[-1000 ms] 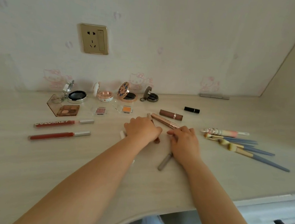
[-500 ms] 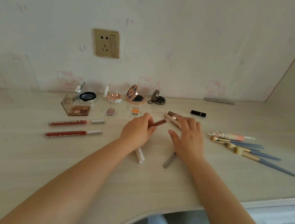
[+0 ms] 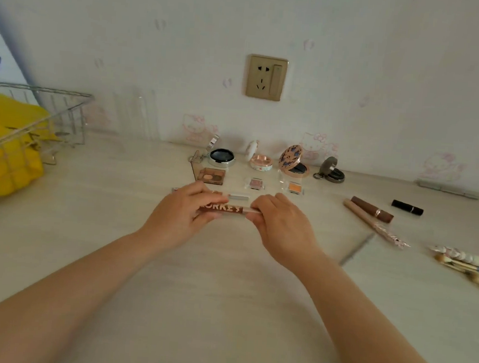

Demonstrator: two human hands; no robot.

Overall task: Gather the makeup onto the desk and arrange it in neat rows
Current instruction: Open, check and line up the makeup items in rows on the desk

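Mid-frame, left hand (image 3: 182, 215) and right hand (image 3: 282, 224) pinch a red tube (image 3: 224, 208) by its ends, likely squaring its row.

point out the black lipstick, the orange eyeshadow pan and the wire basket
black lipstick (image 3: 407, 207), head view, middle of its black tube
orange eyeshadow pan (image 3: 293, 187), head view, centre of the orange powder
wire basket (image 3: 42, 90), head view, top rim wire at the back
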